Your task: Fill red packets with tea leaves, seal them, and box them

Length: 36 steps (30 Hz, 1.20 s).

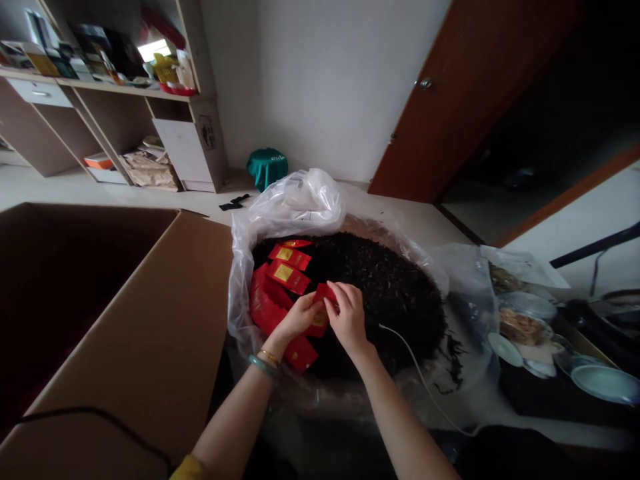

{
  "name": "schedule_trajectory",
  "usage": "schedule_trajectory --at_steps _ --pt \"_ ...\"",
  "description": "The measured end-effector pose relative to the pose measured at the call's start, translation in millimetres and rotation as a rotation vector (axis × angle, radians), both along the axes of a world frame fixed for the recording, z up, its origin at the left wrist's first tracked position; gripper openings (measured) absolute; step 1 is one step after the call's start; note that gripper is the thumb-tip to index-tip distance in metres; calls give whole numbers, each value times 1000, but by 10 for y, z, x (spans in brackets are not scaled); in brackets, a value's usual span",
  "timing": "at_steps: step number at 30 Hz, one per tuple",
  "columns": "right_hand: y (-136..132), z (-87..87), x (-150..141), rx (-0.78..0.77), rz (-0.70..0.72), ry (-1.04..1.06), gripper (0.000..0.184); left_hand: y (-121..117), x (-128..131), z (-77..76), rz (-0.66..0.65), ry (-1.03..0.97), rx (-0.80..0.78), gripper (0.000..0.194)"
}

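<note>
Both my hands meet over a heap of dark dried leaves, which look like loose tea (385, 287), in a clear plastic bag (240, 260). My left hand (301, 315) and my right hand (347, 312) pinch a small red packet (325, 292) between their fingers. Several red packets with gold labels lie on the left of the heap, among them one red-and-gold packet (289, 275) and a lower red packet (301, 355). A larger red bag or wrapper (265, 303) lies beside them, partly behind my left hand. A bangle and a bracelet circle my left wrist.
A large open cardboard box (195, 280) stands close on the left. On the right are a clear tub (523, 320), a pale dish (605, 383) and a white cable (417, 367). Behind stand a green bin (267, 168), a desk (183, 153) and a brown door (450, 100).
</note>
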State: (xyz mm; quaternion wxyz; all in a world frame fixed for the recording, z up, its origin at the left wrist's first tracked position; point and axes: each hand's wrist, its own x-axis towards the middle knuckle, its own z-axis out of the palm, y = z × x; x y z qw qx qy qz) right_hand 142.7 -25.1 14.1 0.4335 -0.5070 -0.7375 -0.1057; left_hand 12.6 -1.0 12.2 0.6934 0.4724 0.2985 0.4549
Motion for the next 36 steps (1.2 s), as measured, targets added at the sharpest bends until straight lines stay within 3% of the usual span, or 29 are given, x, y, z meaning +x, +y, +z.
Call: schedule_trajectory --at_steps 7,13,20,24,27,32,36 --pt "-22 -17 -31 -16 -45 60 33 -3 1 5 30 50 24 24" --pt "-62 -52 -24 58 -4 68 32 -3 2 -31 43 60 37 16" --pt "-105 -103 -37 39 17 111 30 19 8 -87 93 113 102 14" --pt "-105 -64 -61 29 -95 101 15 7 7 -106 76 179 142 15" --pt "-69 15 -34 8 -188 18 15 -9 10 -103 64 214 179 18" --pt "24 132 163 -11 9 -7 18 23 15 -124 103 205 135 25" --pt "33 125 334 27 -56 17 15 56 -1 -168 233 313 185 20"
